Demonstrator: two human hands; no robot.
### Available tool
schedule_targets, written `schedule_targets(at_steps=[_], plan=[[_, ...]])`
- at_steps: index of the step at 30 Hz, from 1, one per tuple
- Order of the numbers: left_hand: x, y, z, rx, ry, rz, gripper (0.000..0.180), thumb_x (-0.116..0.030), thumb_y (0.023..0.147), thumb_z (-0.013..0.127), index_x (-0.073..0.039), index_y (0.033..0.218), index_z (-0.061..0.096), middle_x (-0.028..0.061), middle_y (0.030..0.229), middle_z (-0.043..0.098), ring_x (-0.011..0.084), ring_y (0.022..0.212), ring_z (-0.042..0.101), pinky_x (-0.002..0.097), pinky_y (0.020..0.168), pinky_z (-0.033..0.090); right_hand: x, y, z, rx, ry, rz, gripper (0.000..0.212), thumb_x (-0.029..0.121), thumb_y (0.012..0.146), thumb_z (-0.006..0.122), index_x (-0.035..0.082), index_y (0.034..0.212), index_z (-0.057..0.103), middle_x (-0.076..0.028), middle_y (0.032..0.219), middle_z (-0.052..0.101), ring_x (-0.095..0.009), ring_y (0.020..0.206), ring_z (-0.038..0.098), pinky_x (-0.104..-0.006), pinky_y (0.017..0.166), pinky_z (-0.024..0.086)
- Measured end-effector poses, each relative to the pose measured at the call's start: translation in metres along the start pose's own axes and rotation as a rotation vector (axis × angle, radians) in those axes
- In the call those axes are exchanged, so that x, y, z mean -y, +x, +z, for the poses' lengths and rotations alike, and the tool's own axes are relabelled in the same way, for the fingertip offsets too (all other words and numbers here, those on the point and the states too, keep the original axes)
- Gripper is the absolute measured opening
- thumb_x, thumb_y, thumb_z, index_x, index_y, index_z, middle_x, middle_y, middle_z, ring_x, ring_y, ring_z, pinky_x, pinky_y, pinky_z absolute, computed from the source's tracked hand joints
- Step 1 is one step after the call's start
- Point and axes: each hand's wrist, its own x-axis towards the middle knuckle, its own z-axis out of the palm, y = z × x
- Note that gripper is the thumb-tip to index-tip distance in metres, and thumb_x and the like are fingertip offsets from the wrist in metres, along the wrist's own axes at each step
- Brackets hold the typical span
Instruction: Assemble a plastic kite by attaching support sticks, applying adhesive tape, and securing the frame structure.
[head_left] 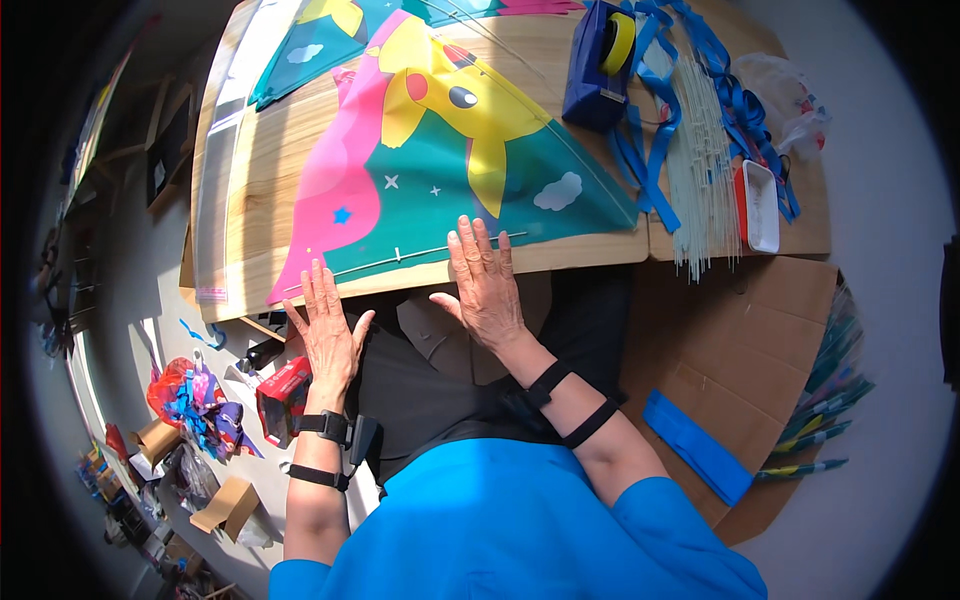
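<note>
A triangular kite sail [430, 175] in green, pink and yellow, printed with a cartoon figure, lies spread on the wooden table. Along its near edge runs a thin pale rod [430, 252]. My left hand [326, 328] rests flat at the sail's near left corner, fingers stretched out. Further right, my right hand [486, 285] lies with its fingers extended over the near edge and the rod, thumb spread. Neither hand grips anything. Whether the palms press on the sail cannot be seen from above.
A blue tape dispenser [598, 70] stands at the back right, beside blue ribbons [665, 120] and a bundle of thin rods [702, 150]. A small white tray [762, 207] is near them. Another printed sail [310, 55] lies at the far left. An open cardboard box [735, 340] sits right of my lap.
</note>
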Motion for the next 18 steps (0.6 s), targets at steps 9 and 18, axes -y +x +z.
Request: schedule_targets(at_steps=[9, 18], plan=[[0.006, 0.001, -0.006, 0.027, 0.062, -0.022, 0.092, -0.041, 0.081, 0.069, -0.006, 0.15, 0.019, 0.0077, 0.159, 0.013, 0.0245, 0.148, 0.006, 0.0549, 0.115, -0.007, -0.068, -0.033, -0.027, 0.001, -0.108, 0.216, 0.087, 0.048, 0.089, 0.055, 0.0, 0.15, 0.016, -0.015, 0.158, 0.015, -0.029, 0.147, 0.012, -0.0515, 0.118, 0.006], [0.01, -0.002, -0.01, 0.037, 0.092, 0.005, 0.096, -0.04, 0.08, 0.069, -0.007, 0.151, 0.014, 0.0083, 0.159, 0.012, 0.0241, 0.148, 0.007, 0.0572, 0.116, -0.005, -0.077, -0.036, -0.041, 0.04, -0.272, 0.136, 0.082, 0.055, 0.085, 0.056, 0.006, 0.146, 0.033, -0.011, 0.155, 0.027, -0.024, 0.145, 0.02, -0.0553, 0.117, 0.008]])
